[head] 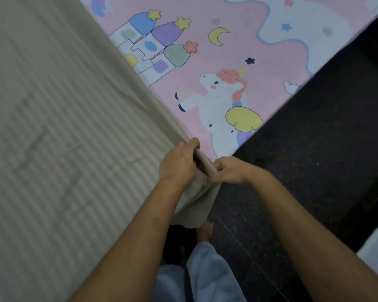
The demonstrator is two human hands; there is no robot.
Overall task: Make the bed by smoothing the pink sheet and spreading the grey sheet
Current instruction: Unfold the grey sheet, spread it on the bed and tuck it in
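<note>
The grey sheet (52, 127), faintly striped and creased, covers the whole left side of the bed, from the near edge to the far edge of the view. Its slanting border runs from far left down to the bed's near corner. Beyond that border, on the far right, the pink sheet (205, 59) lies flat and uncovered on the mattress. It reaches the bed's right edge, with the grey sheet overlapping it along the left. A dark speckled floor (314, 160) fills the right side beside the bed. At the near bottom are the person's pale blue trousers (207, 273). Printed on the pink sheet are a castle (148, 44) at far left, partly under the grey border, and a winged unicorn (220, 99) nearer the corner. At that corner the left hand (178, 163) curls its fingers over the bunched end of the grey sheet. The right hand (231, 171), just beside it, pinches the same rolled fold from the right. Loose grey cloth hangs down below both hands towards the floor. A yellow crescent moon (217, 35) sits right of the castle. A bare foot (205, 231) stands on the floor under the hanging cloth.
</note>
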